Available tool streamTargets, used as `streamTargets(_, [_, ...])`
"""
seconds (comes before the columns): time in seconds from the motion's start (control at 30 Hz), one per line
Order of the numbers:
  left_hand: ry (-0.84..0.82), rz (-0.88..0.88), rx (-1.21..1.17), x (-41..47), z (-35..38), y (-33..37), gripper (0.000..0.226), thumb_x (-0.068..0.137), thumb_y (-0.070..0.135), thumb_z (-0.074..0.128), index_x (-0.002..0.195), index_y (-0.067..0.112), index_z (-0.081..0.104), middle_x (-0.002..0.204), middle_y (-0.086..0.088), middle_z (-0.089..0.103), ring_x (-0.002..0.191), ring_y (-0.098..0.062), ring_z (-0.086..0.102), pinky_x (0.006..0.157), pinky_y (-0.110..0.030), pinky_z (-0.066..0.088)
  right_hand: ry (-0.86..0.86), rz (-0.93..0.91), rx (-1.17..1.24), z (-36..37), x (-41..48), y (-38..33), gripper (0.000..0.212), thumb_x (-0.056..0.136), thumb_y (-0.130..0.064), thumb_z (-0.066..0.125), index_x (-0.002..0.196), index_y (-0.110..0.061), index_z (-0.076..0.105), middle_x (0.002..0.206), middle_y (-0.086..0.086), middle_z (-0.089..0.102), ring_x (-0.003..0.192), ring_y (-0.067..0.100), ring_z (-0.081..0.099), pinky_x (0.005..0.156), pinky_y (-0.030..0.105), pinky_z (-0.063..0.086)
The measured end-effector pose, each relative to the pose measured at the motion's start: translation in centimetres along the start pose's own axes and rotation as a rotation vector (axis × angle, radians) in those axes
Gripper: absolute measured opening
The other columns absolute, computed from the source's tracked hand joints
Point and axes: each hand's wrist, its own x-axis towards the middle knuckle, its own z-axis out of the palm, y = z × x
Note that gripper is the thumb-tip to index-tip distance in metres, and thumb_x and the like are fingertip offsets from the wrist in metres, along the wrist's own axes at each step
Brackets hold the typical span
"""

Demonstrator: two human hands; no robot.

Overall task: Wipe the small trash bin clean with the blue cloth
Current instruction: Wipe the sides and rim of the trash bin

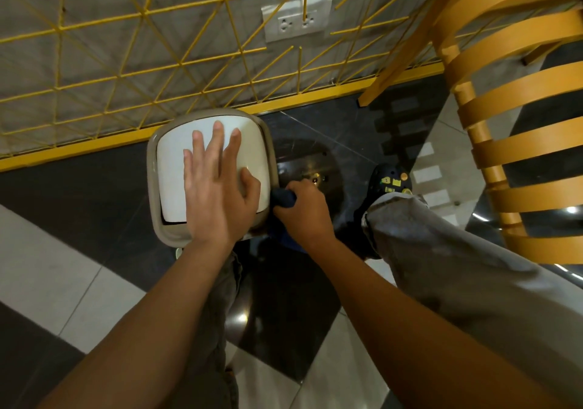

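Observation:
The small trash bin (172, 169) stands on the floor by the wall, seen from above: a white lid inside a beige rim. My left hand (217, 187) lies flat on the lid with fingers spread, thumb over the lid's right edge. My right hand (303, 210) is closed around the dark blue cloth (282, 197) and presses it against the bin's right side, below the rim. Most of the cloth is hidden under that hand; a blue fold shows beneath the wrist.
A yellow wire grid (132, 61) covers the grey wall with a double socket (296, 19). An orange slatted chair (517, 143) stands at the right. My right leg and dark shoe (389, 181) are next to the bin. The floor has dark and light tiles.

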Motion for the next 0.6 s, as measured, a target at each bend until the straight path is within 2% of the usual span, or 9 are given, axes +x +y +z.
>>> streamTargets(0.13, [0.001, 0.028, 0.003, 0.1, 0.2, -0.2, 0.053, 0.090, 0.028, 0.032, 0.140, 0.010, 0.037, 0.150, -0.014, 0.031, 0.140, -0.041, 0.021, 0.114, -0.052, 0.019, 0.008, -0.056, -0.040, -0.5, 1.2, -0.8, 0.011, 0.080, -0.013, 0.064, 0.080, -0.007, 0.055, 0.096, 0.012, 0.054, 0.080, 0.017, 0.047, 0.069, 0.027, 0.037])
streamTargets(0.2, [0.007, 0.038, 0.007, 0.1, 0.3, -0.3, 0.053, 0.091, 0.028, 0.032, 0.141, 0.010, 0.037, 0.150, -0.014, 0.031, 0.140, -0.041, 0.021, 0.113, -0.053, 0.021, -0.013, -0.064, -0.048, -0.8, 2.0, -1.2, 0.012, 0.079, -0.013, 0.064, 0.077, -0.009, 0.053, 0.097, 0.014, 0.055, 0.080, 0.018, 0.048, 0.069, 0.028, 0.037])
streamTargets(0.33, [0.012, 0.038, -0.001, 0.2, 0.2, -0.3, 0.053, 0.091, 0.027, 0.033, 0.140, 0.009, 0.038, 0.150, -0.014, 0.032, 0.139, -0.042, 0.021, 0.113, -0.054, 0.022, -0.055, -0.039, -0.102, -1.7, 4.0, -2.5, 0.035, 0.081, -0.012, 0.063, 0.059, -0.022, 0.037, 0.084, 0.008, 0.053, 0.079, 0.018, 0.050, 0.070, 0.028, 0.039])
streamTargets(0.43, [0.005, 0.016, -0.010, 0.4, 0.1, -0.1, 0.053, 0.090, 0.028, 0.032, 0.140, 0.010, 0.038, 0.150, -0.012, 0.031, 0.140, -0.042, 0.019, 0.114, -0.053, 0.020, -0.010, -0.052, -0.098, -2.2, 5.2, -3.4, 0.040, 0.081, -0.008, 0.063, 0.058, -0.023, 0.035, 0.081, 0.009, 0.054, 0.077, 0.019, 0.051, 0.069, 0.030, 0.041])
streamTargets(0.5, [0.000, 0.005, -0.011, 0.4, 0.1, 0.0, 0.053, 0.089, 0.028, 0.033, 0.140, 0.012, 0.038, 0.151, -0.011, 0.031, 0.140, -0.042, 0.019, 0.114, -0.053, 0.020, 0.014, -0.067, -0.094, -2.4, 6.1, -4.0, 0.034, 0.081, -0.006, 0.063, 0.060, -0.018, 0.039, 0.084, 0.014, 0.058, 0.078, 0.021, 0.051, 0.072, 0.035, 0.047])
streamTargets(0.6, [-0.006, -0.007, -0.013, 0.4, 0.1, 0.1, 0.053, 0.088, 0.027, 0.035, 0.139, 0.014, 0.039, 0.150, -0.010, 0.032, 0.141, -0.041, 0.018, 0.114, -0.052, 0.020, 0.039, -0.082, -0.119, -2.7, 7.6, -5.0, 0.018, 0.081, -0.006, 0.062, 0.070, -0.011, 0.049, 0.081, 0.010, 0.054, 0.079, 0.022, 0.052, 0.073, 0.037, 0.048])
